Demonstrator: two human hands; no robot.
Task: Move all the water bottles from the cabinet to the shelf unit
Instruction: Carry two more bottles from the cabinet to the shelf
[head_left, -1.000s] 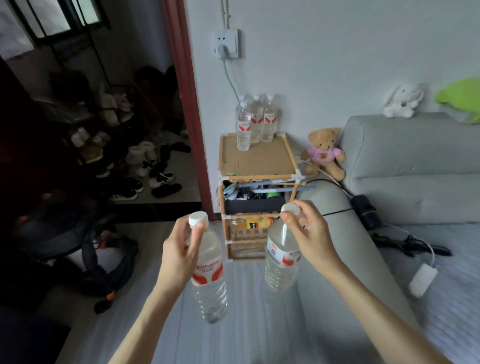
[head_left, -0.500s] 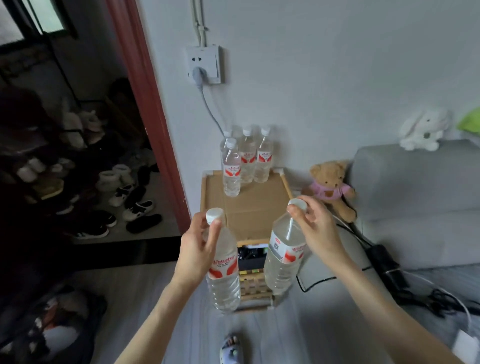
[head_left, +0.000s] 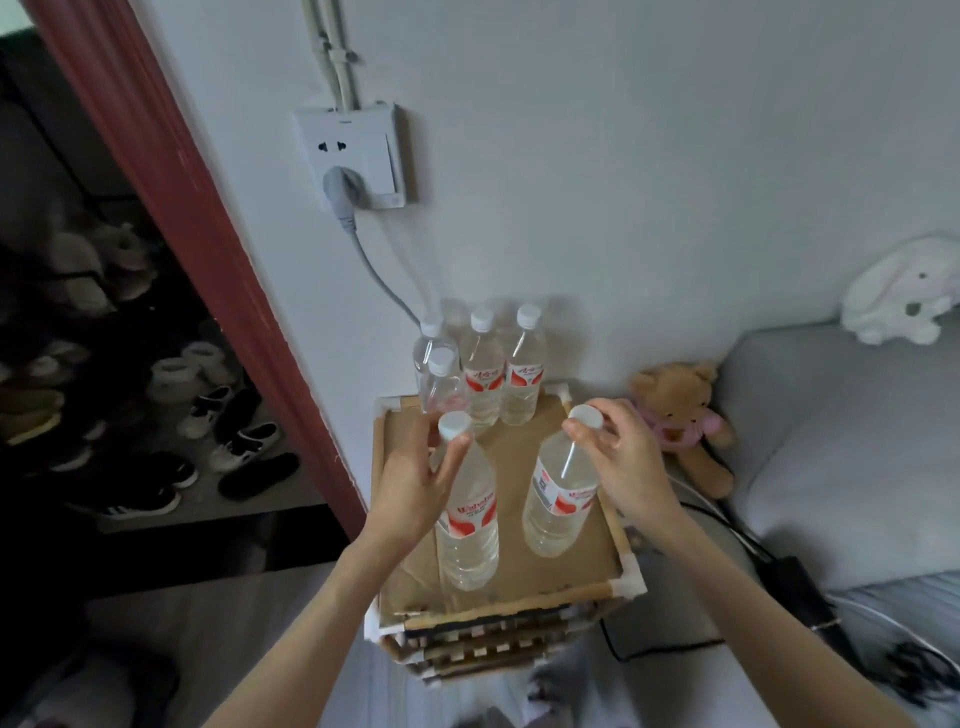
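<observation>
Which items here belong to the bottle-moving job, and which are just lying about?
Job: bottle in left hand; bottle in right hand; four bottles at the wall; shelf unit; left hand; right hand.

Bystanders: teddy bear; white rabbit plush; wall socket; shoes.

We have one view only, from a wide-angle camera worn on the person's head, so no second view shares the scene. We look forward and steeply down onto the top of a wooden shelf unit (head_left: 621, 525), which sits just below the centre of the frame and close to us. Both forearms reach in from the bottom edge toward it. Behind the shelf unit a white wall rises, and straight lines bend near the frame edges. Left of it we see a dark doorway; right of it, a grey sofa (head_left: 841, 447).
</observation>
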